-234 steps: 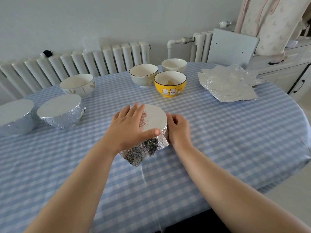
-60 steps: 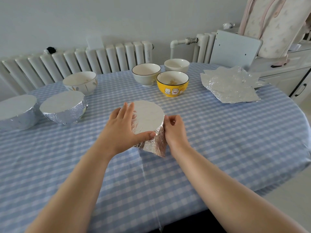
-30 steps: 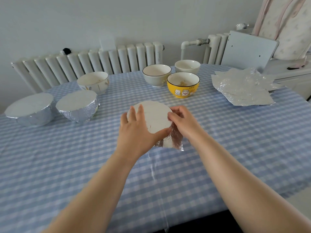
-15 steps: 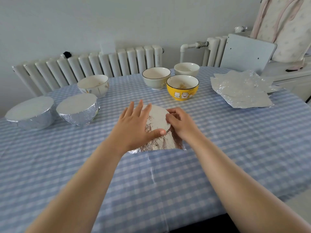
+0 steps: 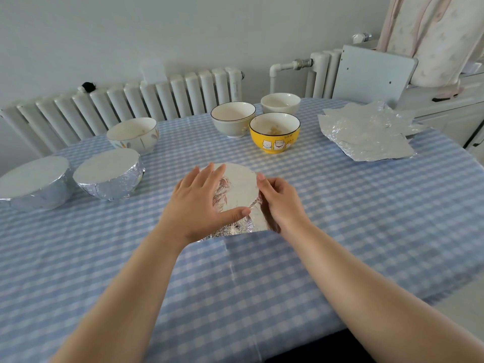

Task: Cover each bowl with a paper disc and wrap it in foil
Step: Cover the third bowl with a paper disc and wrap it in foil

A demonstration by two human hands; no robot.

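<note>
At the bench's left edge sit two foil-wrapped bowls (image 5: 78,183), done; mid-bench, the left hand (image 5: 201,205) lies spread wide and flat on the half-wrapped bowl (image 5: 239,189), pinning its paper disc; the right hand (image 5: 279,200) pinches the foil at the rim; foil looks thin and tear-prone, so I'd press gently, holding the stiff bowl by its sides.

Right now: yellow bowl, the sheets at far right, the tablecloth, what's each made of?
Yellow bowl: looks like glazed ceramic, with a glossy sheen and printed cat figures.
Sheets: aluminium foil, silvery, crinkled, thin edges.
Tablecloth: blue-white check, probably plastic-coated or oilcloth, with sharp fold creases and a slight sheen; could be fabric.
</note>
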